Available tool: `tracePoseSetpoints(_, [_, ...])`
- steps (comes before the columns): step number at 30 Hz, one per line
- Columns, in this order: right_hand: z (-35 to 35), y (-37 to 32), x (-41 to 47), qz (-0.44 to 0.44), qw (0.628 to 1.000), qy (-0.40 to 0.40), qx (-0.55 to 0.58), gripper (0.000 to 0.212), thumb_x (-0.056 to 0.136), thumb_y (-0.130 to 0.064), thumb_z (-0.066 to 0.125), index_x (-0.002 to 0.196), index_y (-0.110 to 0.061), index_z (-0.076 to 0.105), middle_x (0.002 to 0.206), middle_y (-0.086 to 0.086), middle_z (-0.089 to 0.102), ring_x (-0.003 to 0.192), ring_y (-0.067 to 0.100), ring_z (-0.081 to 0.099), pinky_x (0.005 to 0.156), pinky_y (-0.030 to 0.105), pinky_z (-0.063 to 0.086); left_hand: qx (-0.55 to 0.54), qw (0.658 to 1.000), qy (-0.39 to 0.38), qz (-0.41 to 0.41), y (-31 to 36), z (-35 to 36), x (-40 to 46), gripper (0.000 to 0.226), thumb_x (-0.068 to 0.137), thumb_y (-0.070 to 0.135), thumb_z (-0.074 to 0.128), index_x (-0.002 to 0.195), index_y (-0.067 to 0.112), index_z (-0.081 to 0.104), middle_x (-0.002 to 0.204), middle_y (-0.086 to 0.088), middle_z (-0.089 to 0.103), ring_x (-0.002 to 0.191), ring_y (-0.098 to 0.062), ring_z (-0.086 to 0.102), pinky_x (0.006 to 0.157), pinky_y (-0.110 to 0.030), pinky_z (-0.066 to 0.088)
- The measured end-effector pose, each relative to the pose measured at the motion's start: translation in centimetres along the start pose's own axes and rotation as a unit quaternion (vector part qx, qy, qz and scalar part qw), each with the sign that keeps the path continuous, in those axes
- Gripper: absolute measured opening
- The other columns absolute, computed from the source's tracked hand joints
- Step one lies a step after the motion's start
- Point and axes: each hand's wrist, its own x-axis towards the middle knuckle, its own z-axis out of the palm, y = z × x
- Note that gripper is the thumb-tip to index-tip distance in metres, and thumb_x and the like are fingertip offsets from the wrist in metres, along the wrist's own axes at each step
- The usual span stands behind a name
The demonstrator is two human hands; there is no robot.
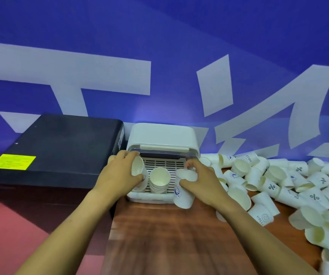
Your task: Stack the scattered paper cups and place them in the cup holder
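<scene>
— Against the blue wall (pixel 159 36) with its big pale lettering, what sits on the wooden worktop (pixel 169 235)?

— A white cup holder (pixel 162 135) stands at the back, touching or nearly touching the wall, its clear front lid raised. Inside is a slatted tray (pixel 162 165) with a stack of paper cups (pixel 159 180) upright in the middle.

— And the hands?

— The left hand (pixel 118 175) has its grip curled around another stack of cups (pixel 137 171), tilted with the mouth toward the camera, at the left side of the tray. The right hand (pixel 201 179) has its grip closed round an upside-down cup with a blue logo (pixel 183 192), at the tray's front right corner, over the rim.

— Where are the loose cups?

— A heap of scattered paper cups (pixel 288 185) covers the right side of the worktop, from just beside the holder out to the right frame edge; most lie on their sides, some printed with "%" or "HELLO".

— What bounds the left side?

— A black box-like machine with a yellow label (pixel 50 151) stands just beside the holder, at the worktop's left edge. Below it, red floor (pixel 10 225) shows.

— Any open surface?

— A bare strip of wood runs from the holder's front toward the camera, between the two forearms; the picture is blurred there.
</scene>
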Motion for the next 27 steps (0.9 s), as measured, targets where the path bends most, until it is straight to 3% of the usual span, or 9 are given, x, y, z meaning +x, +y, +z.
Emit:
tracePoseSetpoints(7, [0.5,-0.4,1.1,0.029,0.999,-0.013,0.018,0.069,0.050,-0.061,0.052,0.115,-0.037,0.047,0.110,-0.008,0.053,0.107,0.024,0.050,0.084,0.045,0.053,0.025,1.000,0.000,-0.001,-0.5,0.2,1.1,0.066,0.083,0.036,0.063,0.143,0.031,0.035,0.142,0.007,0.038,0.128,-0.023,0.034,0.094,-0.036,0.043])
tracePoseSetpoints(10, [0.8,-0.2,1.4,0.044,0.998,-0.021,0.040,0.068,0.057,-0.057,0.055,0.121,-0.036,0.045,0.113,-0.003,0.056,0.110,0.022,0.052,0.086,0.036,0.050,0.042,0.999,-0.005,-0.001,-0.5,0.5,1.7,0.067,0.083,0.037,0.063,0.143,0.031,0.034,0.141,0.006,0.039,0.127,-0.023,0.035,0.092,-0.034,0.044])
tracePoseSetpoints(14, [1.1,0.3,2.1,0.043,0.996,-0.030,0.066,0.054,0.082,-0.035,0.064,0.131,-0.031,0.042,0.117,0.001,0.056,0.114,0.016,0.053,0.087,0.026,0.040,0.065,0.998,-0.024,-0.001,-0.6,1.0,2.6,0.068,0.084,0.040,0.062,0.143,0.030,0.032,0.141,0.004,0.039,0.126,-0.024,0.036,0.090,-0.034,0.044])
tracePoseSetpoints(17, [1.5,0.0,2.8,0.032,0.997,-0.023,0.059,0.057,0.080,-0.032,0.066,0.132,-0.030,0.042,0.117,0.001,0.053,0.115,0.016,0.049,0.086,0.024,0.036,0.080,0.996,-0.029,0.006,-0.8,1.3,3.2,0.067,0.084,0.041,0.061,0.143,0.029,0.032,0.141,0.003,0.039,0.125,-0.024,0.037,0.090,-0.033,0.044])
tracePoseSetpoints(22, [3.3,-1.3,3.9,-0.039,0.999,0.005,-0.006,0.072,0.073,-0.030,0.070,0.137,-0.036,0.037,0.131,-0.010,0.043,0.125,0.011,0.027,0.103,0.024,0.030,0.083,0.996,-0.033,0.015,-1.3,2.1,4.1,0.067,0.085,0.042,0.060,0.144,0.029,0.031,0.144,0.004,0.037,0.125,-0.024,0.038,0.094,-0.033,0.043])
tracePoseSetpoints(27, [5.6,-1.0,4.9,-0.098,0.991,0.027,-0.083,0.071,0.072,-0.037,0.071,0.137,-0.034,0.040,0.134,-0.011,0.043,0.125,0.014,0.030,0.102,0.020,0.024,0.089,0.995,-0.045,0.023,-2.1,3.2,5.0,0.066,0.085,0.044,0.059,0.143,0.029,0.031,0.143,0.003,0.037,0.126,-0.025,0.038,0.098,-0.036,0.042])
